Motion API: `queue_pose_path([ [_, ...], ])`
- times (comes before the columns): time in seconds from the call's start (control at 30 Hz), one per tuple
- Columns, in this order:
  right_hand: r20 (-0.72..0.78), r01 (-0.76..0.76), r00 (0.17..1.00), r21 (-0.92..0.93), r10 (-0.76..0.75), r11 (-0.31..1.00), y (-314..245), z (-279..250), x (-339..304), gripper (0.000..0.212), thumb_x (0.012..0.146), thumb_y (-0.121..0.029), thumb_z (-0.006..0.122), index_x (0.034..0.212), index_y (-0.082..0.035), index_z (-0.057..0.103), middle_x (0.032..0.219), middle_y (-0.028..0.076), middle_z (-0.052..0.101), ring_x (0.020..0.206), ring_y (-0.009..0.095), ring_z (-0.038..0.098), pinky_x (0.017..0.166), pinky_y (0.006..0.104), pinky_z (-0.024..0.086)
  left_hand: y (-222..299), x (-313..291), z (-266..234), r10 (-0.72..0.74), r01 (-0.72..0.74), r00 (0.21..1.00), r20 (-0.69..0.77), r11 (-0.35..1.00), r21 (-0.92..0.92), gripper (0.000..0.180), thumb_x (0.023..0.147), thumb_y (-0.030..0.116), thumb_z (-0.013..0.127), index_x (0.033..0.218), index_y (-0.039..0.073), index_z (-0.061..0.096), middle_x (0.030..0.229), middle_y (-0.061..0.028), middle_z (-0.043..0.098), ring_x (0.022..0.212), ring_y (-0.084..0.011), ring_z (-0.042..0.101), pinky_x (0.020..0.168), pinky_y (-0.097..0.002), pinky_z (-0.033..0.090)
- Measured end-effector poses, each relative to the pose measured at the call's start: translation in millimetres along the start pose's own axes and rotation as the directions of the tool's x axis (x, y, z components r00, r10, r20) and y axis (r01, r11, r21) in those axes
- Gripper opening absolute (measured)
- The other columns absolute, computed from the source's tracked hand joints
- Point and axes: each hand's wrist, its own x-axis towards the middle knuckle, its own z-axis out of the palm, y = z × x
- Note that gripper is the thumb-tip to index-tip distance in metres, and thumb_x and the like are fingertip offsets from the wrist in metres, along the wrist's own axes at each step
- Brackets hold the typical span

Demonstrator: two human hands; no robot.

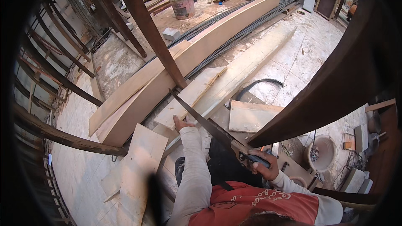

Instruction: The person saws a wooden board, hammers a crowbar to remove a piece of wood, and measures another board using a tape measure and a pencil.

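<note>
Right hand [268,167] grips a long metal handsaw [209,128] (brown wooden post [314,104] alongside); left hand [182,123], grasp unclear, touches pale wooden plank [192,90] at its edge.

The long, tapered, dark saw blade [204,120] is dull, stained metal; its curved grey-and-black handle [258,158] looks like smooth plastic. The pale flat board [188,94] is matt wood, splintery along one edge. The slanting dark-brown post [145,25] is wood. The round pinkish bucket [183,7] looks plastic, its surface grimy. The printed red shirt [272,204] is soft cloth.
</note>
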Motion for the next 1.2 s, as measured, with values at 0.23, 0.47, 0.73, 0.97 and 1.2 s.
queue_pose_path([
  [0.23,-0.007,0.134,0.991,0.090,-0.134,0.987,-10.8,13.0,-14.0,0.046,0.095,-0.016,0.061,0.136,0.004,0.054,0.087,0.011,0.064,0.066,0.013,0.059,0.062,0.0284,0.050,109.3,-105.7,49.3,0.234,-0.268,0.952,0.197,0.948,0.170,0.062,0.087,0.028,0.075,0.139,0.005,0.050,0.134,-0.0104,0.058,0.124,-0.0246,0.056,0.105,-0.0497,0.046],
  [0.47,0.042,0.341,0.934,0.191,-0.355,0.920,-20.5,17.3,-14.0,0.050,0.099,-0.023,0.063,0.139,0.003,0.050,0.084,0.013,0.064,0.064,0.016,0.059,0.057,0.0302,0.050,353.1,-143.1,92.3,0.546,-0.599,0.724,0.422,0.800,-0.007,0.066,0.094,0.031,0.069,0.146,0.001,0.043,0.148,-0.0148,0.047,0.133,-0.0342,0.047,0.115,-0.0423,0.038],
  [0.73,0.083,0.383,0.913,0.158,-0.399,0.910,-6.5,49.5,-4.4,0.049,0.098,-0.022,0.062,0.139,0.003,0.051,0.087,0.016,0.067,0.064,0.017,0.063,0.056,0.0302,0.051,526.3,-174.2,138.0,0.451,-0.769,0.599,0.662,0.553,0.319,0.049,0.099,0.040,0.064,0.128,0.000,0.062,0.122,-0.0118,0.067,0.108,-0.0217,0.066,0.093,-0.0343,0.054],
  [0.97,0.115,0.260,0.963,-0.175,-0.243,0.950,0.5,58.1,-10.0,0.049,0.092,-0.014,0.064,0.137,0.003,0.055,0.095,0.016,0.070,0.073,0.018,0.068,0.068,0.0306,0.056,356.5,-97.6,96.2,0.057,-0.713,0.689,0.722,-0.129,0.690,0.043,0.089,0.036,0.078,0.065,0.004,0.062,0.060,0.0071,0.046,0.056,-0.0059,0.037,0.050,-0.0274,0.029],
  [1.2,0.190,0.345,0.938,-0.514,-0.288,0.785,11.5,61.7,-2.4,0.046,0.087,-0.011,0.068,0.129,0.004,0.062,0.101,0.019,0.073,0.074,0.025,0.071,0.071,0.0320,0.055,209.9,-22.6,13.0,-0.224,-0.651,0.752,0.620,-0.108,0.751,0.046,0.086,0.043,0.076,0.075,-0.001,0.070,0.060,-0.0058,0.060,0.056,-0.0141,0.049,0.058,-0.0341,0.043],
])
